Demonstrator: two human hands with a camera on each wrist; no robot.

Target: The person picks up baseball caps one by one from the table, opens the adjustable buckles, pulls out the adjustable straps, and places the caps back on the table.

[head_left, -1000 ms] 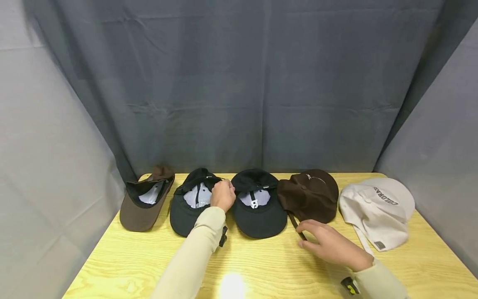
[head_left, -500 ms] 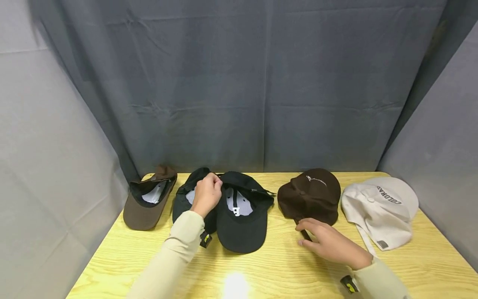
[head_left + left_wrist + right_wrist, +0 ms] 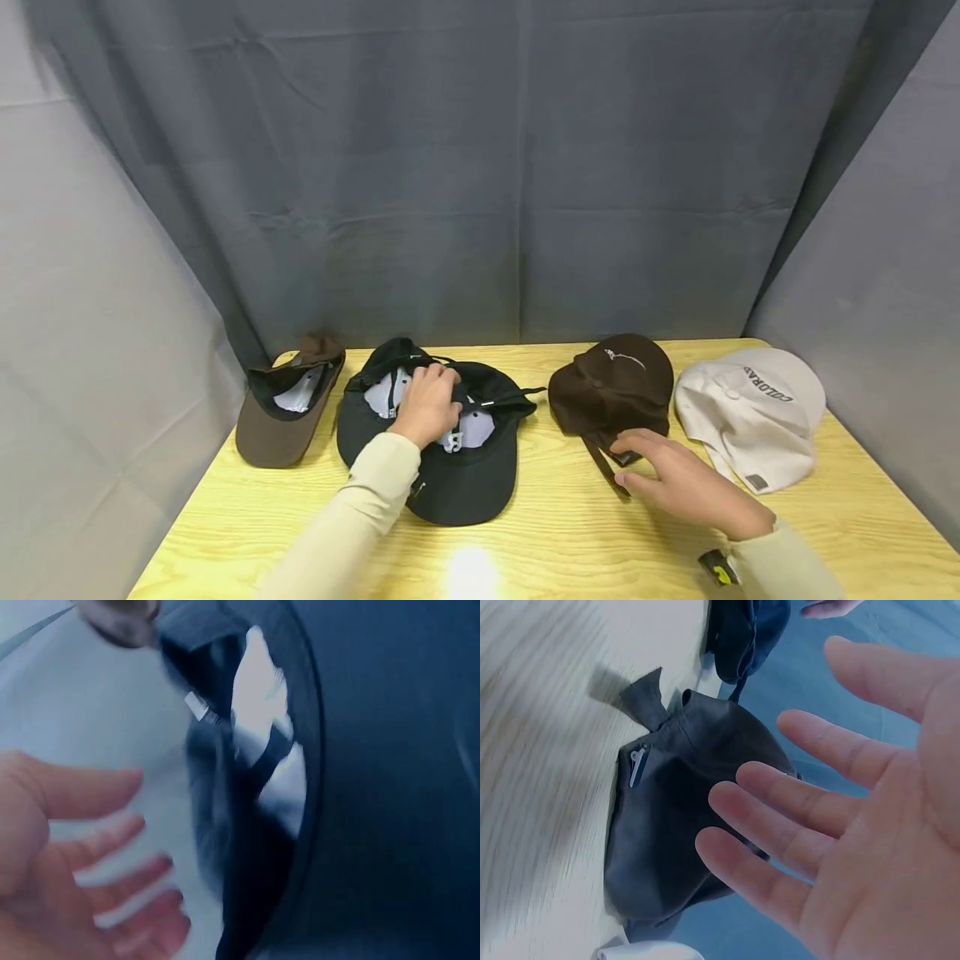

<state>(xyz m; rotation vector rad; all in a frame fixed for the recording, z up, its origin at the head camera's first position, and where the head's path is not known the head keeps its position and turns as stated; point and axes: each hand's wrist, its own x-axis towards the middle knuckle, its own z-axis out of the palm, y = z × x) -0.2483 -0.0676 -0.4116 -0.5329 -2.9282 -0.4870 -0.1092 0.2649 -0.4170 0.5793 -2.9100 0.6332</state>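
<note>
Two black caps overlap in the head view, undersides up: a left black cap (image 3: 356, 433) and a right black cap (image 3: 468, 492) lying partly over it. My left hand (image 3: 429, 406) is above where they meet. In the left wrist view its blurred fingers (image 3: 105, 791) are spread, apart from the black cap beside them. My right hand (image 3: 686, 483) hovers by the strap of a dark brown cap (image 3: 626, 375), which sits crown up. The right wrist view shows its straight fingers (image 3: 810, 795) in front of that cap, holding nothing.
A brown cap (image 3: 273, 433) with its inside showing lies at the far left. At the right is a beige cap (image 3: 780, 425) with dark lettering. All lie on a wooden table (image 3: 570, 533), before a grey curtain (image 3: 420, 192) with pale cloth sides.
My left hand carried the right black cap leftward onto the left one and has let it go. The right hand has hardly moved, near the dark brown cap.
</note>
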